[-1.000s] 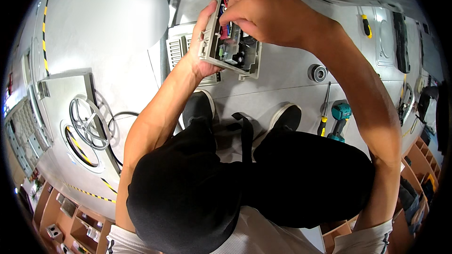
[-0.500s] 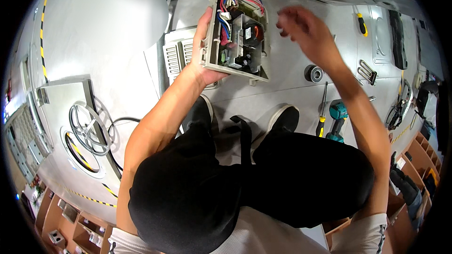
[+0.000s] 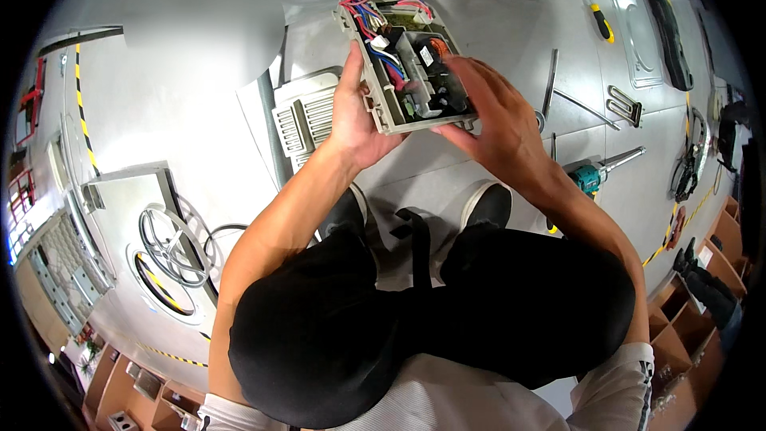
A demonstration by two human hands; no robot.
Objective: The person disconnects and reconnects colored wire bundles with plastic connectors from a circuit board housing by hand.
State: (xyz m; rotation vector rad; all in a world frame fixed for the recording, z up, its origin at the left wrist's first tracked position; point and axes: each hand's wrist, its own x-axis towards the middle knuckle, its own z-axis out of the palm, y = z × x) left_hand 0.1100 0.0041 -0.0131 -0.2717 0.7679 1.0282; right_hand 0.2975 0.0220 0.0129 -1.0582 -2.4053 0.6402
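Note:
In front of me, a beige plastic control board housing (image 3: pixel 408 60) is held up, tilted, its inside facing me. Red, blue and white wires (image 3: pixel 375 36) run along its left part and up out of its far end. My left hand (image 3: pixel 351 116) is closed round its left side and near left corner, the thumb up along the edge. At the near right corner my right hand (image 3: pixel 504 116) grips the housing, with the thumb at the near edge and the fingers curled over the right side. These fingers cover part of the dark components inside.
Beneath my left hand lies a beige slotted panel (image 3: pixel 294 124) beside a grey hose (image 3: pixel 270 116). At right on the floor are a teal drill (image 3: pixel 586 178), a yellow-handled screwdriver (image 3: pixel 602 25), a heating element (image 3: pixel 624 108) and metal rods (image 3: pixel 550 84). A pulley wheel (image 3: pixel 171 243) rests at left.
My right hand has come in from the right and taken hold of the housing's near right corner. The housing is turned a little, still in my left hand. My view has shifted somewhat.

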